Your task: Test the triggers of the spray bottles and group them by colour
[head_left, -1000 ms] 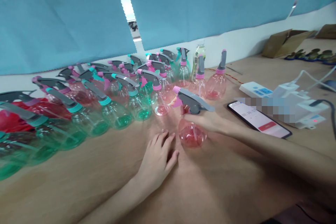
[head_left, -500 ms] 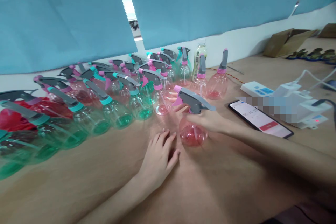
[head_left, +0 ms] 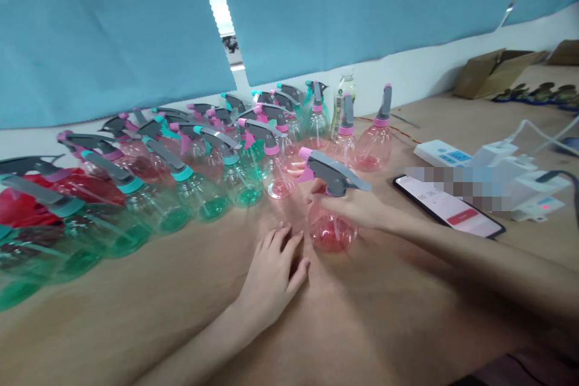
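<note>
Bottle of clear pink plastic point(head_left: 332, 234), round-bellied under a grey-and-pink trigger head point(head_left: 335, 172), is stood on the brown tabletop point(head_left: 172, 289), its neck loosely encircled by the right hand point(head_left: 357, 208), with some fingers stretched past the trigger. Nothing is held by the left hand point(head_left: 274, 268), laid with fingers slightly bent near the base. Left of the grip, space is taken up by crowded green and pink plastic spray bottles point(head_left: 201, 196); right of it are set a black-edged phone point(head_left: 446, 200) and a white plastic power strip point(head_left: 441, 154).
</note>
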A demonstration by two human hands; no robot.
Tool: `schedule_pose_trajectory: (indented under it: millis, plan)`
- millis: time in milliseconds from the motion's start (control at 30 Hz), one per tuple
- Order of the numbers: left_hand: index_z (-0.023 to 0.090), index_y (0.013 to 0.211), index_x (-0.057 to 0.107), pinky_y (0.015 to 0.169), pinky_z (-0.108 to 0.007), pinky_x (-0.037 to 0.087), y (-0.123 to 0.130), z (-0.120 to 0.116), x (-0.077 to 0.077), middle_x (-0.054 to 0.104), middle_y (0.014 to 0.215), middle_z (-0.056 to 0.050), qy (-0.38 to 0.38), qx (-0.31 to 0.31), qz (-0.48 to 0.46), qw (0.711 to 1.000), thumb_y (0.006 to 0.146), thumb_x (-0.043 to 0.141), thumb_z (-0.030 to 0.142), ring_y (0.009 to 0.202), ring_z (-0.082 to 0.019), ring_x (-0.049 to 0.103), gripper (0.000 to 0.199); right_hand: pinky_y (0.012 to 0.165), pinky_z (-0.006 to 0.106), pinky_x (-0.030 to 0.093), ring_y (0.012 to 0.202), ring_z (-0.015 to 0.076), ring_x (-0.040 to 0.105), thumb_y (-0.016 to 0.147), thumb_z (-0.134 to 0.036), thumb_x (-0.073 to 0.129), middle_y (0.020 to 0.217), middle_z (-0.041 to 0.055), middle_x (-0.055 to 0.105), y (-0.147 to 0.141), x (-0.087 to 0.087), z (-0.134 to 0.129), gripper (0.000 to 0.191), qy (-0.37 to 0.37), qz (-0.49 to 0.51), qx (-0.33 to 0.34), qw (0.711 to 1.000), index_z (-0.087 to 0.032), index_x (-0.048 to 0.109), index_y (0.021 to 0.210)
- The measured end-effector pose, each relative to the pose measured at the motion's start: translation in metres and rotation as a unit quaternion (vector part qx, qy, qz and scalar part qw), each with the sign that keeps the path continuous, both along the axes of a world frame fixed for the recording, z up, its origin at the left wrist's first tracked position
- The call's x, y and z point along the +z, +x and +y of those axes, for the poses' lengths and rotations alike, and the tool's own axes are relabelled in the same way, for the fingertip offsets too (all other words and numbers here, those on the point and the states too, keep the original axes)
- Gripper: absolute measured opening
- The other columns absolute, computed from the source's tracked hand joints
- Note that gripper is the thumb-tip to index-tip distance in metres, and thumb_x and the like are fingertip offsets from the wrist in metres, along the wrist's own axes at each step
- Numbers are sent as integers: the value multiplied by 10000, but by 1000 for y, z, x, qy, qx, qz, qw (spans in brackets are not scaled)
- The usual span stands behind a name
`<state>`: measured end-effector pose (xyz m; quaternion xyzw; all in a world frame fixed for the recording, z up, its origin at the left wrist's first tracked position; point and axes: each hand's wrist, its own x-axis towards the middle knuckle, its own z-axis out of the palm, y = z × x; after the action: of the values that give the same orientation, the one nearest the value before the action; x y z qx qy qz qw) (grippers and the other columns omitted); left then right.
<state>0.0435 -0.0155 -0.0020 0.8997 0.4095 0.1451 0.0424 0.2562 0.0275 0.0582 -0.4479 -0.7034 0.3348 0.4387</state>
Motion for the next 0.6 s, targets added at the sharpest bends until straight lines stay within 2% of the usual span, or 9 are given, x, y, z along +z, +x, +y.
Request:
schedule_pose_trajectory:
  millis: [167, 600]
  plan:
    - [179, 1254, 541, 982, -523, 431, 0, 0, 0, 540, 1300, -146, 5, -1, -9, 1000, 949, 484, 318, 1228, -321, 481, 340, 773, 337, 477, 760, 172, 603, 754, -289, 579, 753, -4, 653, 0, -3, 1, 90, -10, -9, -10, 1000, -216, 567, 702]
    - [156, 1248, 553, 991, -516, 426, 0, 1, -1, 538, 1300, -157, 2, 1, -4, 1000, 941, 492, 310, 1232, -325, 474, 348, 756, 336, 485, 751, 173, 593, 763, -314, 577, 757, -4, 640, 1, -5, 2, 100, -6, -19, -19, 1000, -220, 563, 732]
